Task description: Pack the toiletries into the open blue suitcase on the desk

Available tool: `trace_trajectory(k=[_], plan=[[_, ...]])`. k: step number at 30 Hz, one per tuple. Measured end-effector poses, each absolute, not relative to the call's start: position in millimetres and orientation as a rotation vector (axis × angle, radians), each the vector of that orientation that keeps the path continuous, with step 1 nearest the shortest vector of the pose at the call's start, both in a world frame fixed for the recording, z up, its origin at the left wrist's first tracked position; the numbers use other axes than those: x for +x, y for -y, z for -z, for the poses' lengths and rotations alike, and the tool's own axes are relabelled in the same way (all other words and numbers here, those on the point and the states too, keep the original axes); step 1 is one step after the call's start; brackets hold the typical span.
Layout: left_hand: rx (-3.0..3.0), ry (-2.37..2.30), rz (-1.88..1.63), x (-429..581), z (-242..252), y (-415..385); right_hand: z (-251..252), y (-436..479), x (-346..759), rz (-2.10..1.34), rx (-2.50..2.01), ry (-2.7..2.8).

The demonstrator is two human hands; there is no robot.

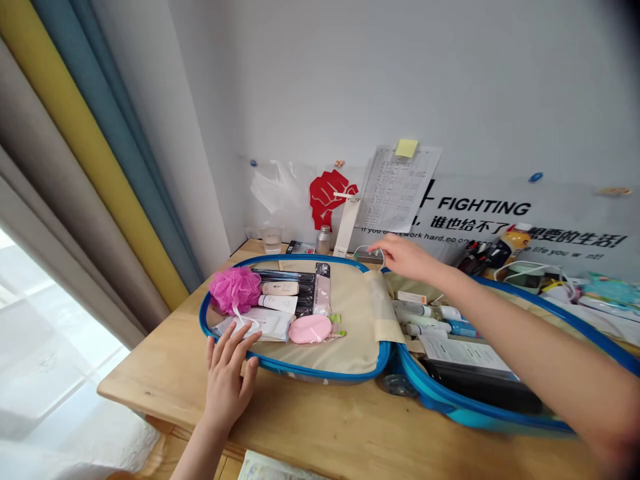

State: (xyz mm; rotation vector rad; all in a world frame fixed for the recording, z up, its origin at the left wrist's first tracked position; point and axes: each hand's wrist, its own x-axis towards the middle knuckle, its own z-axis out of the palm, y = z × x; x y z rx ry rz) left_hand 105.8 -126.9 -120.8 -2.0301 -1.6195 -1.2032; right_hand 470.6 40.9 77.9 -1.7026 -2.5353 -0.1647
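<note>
While the left hand lies spread at the open suitcase on the counter, whether the right hand pinches anything cannot be told.
Likely stiff-walled, heavier for its contents — best held by its blue rim.

Lt wood desk, rounded corner. Behind desk: plain pale-grey wall, clear poster w/ red fist + blk text low on it, just above desk. L of desk: drapes in grey, yellow & blue, plus white sheer, v. bright. Below desk: wood floor, partly visible.
</note>
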Motion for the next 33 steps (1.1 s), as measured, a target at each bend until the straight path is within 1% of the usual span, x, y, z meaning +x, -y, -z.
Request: trace_trajectory(k=[4,7,12,18,22,26,28,30,33], plan=[[-2.029,1.590,1.212,107,120,126,-60,-31,545,-0.012,-1.849,2.512],[-2.030,1.572,1.218,107,119,126,-38,-22,572,-0.143,-1.903,2.533],[-2.018,1.577,1.200,106,120,127,-8,-19,579,-0.318,-1.908,2.545],[-2.014,1.563,1.168,106,120,127,8,-25,572,-0.366,-1.972,2.549],[-2.020,1.555,1.180,106,119,127,-1,-22,578,-0.355,-2.054,2.486],[-2.028,1.558,1.192,106,119,126,-34,-19,586,-0.344,-2.108,2.370],[-2.031,1.549,1.194,106,119,126,-53,-18,571,-0.359,-2.030,2.344],[-2.031,1.540,1.197,107,118,126,-67,-17,537,-0.360,-1.850,2.380],[-2.030,1.546,1.202,107,118,126,-72,-19,461,-0.253,-1.636,2.508]])
